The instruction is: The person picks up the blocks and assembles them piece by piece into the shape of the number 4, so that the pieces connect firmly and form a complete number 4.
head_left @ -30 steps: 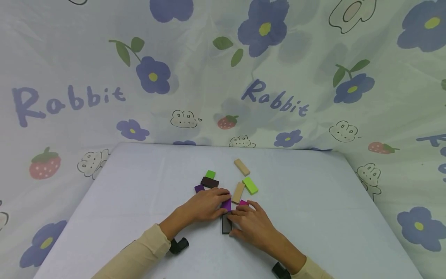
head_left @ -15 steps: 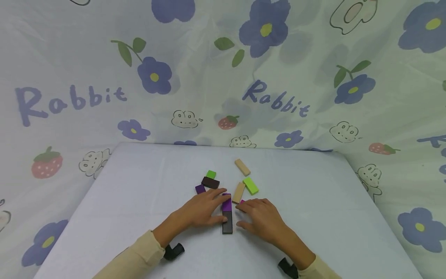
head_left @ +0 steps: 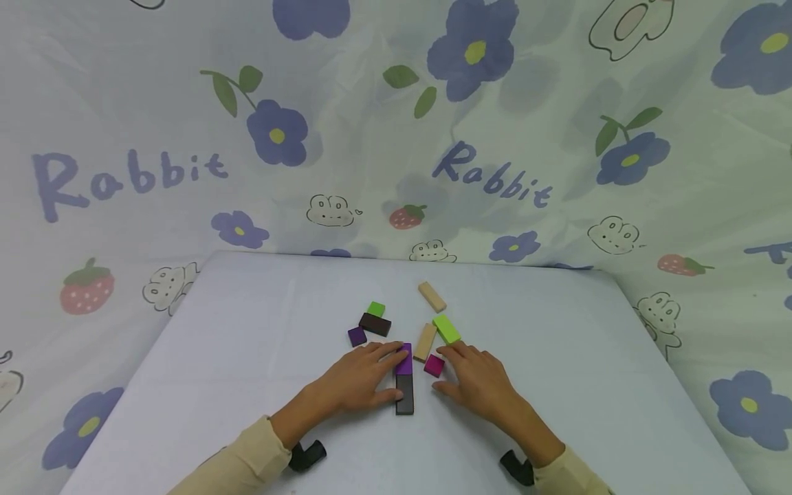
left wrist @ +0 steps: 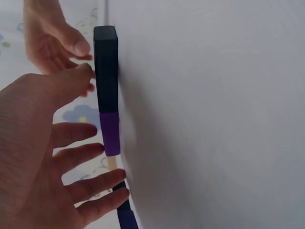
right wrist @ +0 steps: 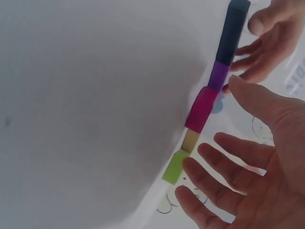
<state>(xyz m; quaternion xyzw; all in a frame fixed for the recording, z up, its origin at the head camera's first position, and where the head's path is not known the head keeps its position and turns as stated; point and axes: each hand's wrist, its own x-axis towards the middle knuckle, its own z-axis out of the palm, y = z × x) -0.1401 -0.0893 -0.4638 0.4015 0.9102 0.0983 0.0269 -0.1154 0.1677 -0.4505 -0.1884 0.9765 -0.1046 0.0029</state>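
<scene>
A dark grey block (head_left: pixel 405 405) and a purple block (head_left: pixel 405 368) lie end to end in a line on the white table. Along their left side is my left hand (head_left: pixel 355 381), its thumb at the grey block and its fingertips over the purple one in the head view. To the right, my right hand (head_left: pixel 485 386) has its fingers loosely spread near a magenta block (head_left: pixel 434 366), holding nothing. Its index fingertip comes close to a lime block (head_left: pixel 446 329). A beige block (head_left: pixel 424 344) lies between the purple and lime blocks. The left wrist view shows the left fingers (left wrist: pixel 81 157) extended beside the row.
Farther back left lie a green block (head_left: pixel 376 309), a dark brown block (head_left: pixel 375 324) and a small dark purple block (head_left: pixel 357 336). Another beige block (head_left: pixel 432 296) is at the back. A patterned curtain (head_left: pixel 346 137) hangs behind the white table (head_left: pixel 544 309).
My right hand has drawn away from the grey block, moving right and uncovering the magenta block. My left fingers have loosened around the purple block, with the thumb now at the grey one.
</scene>
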